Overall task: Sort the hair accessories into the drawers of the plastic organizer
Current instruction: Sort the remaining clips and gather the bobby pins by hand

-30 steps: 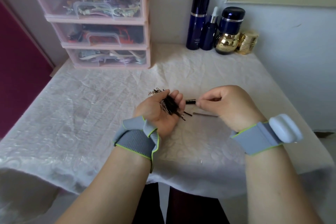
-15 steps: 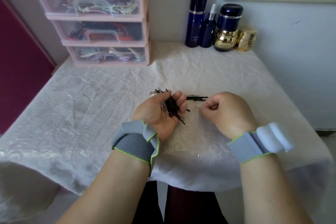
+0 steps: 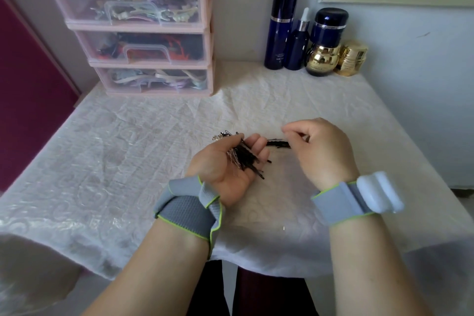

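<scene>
Change over the last second: my right hand (image 3: 320,147) lets go of a pin and lifts clear.

One second ago my right grip pinched a single dark pin at my left fingertips. Half a second ago it sat curled near the cloth, and a small cluster of loose black pins (image 3: 278,143) had come into view on the counter. Now the hand is raised, its fingers loosely curled above that cluster, apart from the bundle of bobby pins (image 3: 246,159).

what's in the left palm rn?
The left hand cups a bundle of black bobby pins with a few silver ones. Curled fingers cover the bundle's middle; the count can't be told.
</scene>
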Motion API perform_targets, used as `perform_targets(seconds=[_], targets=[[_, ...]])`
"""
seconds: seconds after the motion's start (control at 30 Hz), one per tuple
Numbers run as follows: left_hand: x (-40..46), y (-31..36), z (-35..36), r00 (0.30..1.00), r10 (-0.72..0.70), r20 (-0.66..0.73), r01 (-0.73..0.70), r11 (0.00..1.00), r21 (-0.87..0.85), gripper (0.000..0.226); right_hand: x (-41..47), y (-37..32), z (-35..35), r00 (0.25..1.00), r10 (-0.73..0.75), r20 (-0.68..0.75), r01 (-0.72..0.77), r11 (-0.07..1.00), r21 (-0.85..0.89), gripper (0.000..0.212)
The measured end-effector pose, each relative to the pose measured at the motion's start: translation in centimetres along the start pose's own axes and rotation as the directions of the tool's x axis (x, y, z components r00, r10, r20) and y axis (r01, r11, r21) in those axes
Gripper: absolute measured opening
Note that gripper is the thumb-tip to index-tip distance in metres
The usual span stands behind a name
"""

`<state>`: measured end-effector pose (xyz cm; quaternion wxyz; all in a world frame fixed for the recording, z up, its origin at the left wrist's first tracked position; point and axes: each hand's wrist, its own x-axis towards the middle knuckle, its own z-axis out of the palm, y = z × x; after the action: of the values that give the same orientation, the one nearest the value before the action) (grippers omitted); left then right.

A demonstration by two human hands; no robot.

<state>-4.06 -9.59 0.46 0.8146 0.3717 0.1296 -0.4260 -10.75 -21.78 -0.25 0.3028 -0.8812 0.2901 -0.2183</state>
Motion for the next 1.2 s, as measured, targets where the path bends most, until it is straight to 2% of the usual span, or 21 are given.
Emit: perform_targets(seconds=[0.07, 0.13, 0.27, 0.73, 0.83, 1.0, 1.2], targets=[[0.1, 0.2, 0.0, 1.0, 0.015, -0.012, -0.015, 0.999, -0.031, 0.016, 0.3, 0.8, 0.1, 0.994, 0.056, 0.091, -0.037, 0.98, -0.196, 0.022], [0.4, 0.3, -0.1, 0.999, 0.023, -0.024, -0.025, 0.998, -0.054, 0.016, 0.3, 1.0, 0.3, 0.989, 0.079, 0.126, -0.047, 0.97, -0.24, 0.022], [0.6, 0.5, -0.1, 0.999, 0.038, -0.033, -0.04, 0.998, -0.055, 0.018, -0.1, 0.7, 0.1, 0.994, 0.068, 0.089, -0.045, 0.972, -0.232, 0.009], [0.6, 0.1, 0.2, 0.998, 0.043, -0.041, -0.044, 0.999, -0.024, 0.021, -0.6, 1.8, -0.5, 0.99, 0.113, 0.083, -0.111, 0.993, -0.031, 0.009], [0.6, 0.0, 0.3, 0.998, 0.042, -0.045, -0.043, 0.999, -0.018, 0.021, -0.5, 2.0, -0.4, 0.994, 0.1, 0.05, -0.098, 0.994, -0.048, 0.015], [0.6, 0.0, 0.3, 0.998, 0.039, -0.054, -0.039, 0.999, 0.0, 0.02, -0.7, 1.7, -0.1, 0.986, 0.127, 0.109, -0.122, 0.991, -0.057, 0.008], [0.4, 0.0, 0.5, 0.998, 0.033, -0.052, -0.033, 0.999, 0.003, 0.021, -0.7, 0.9, 0.3, 0.992, 0.104, 0.074, -0.095, 0.989, -0.11, 0.009]])
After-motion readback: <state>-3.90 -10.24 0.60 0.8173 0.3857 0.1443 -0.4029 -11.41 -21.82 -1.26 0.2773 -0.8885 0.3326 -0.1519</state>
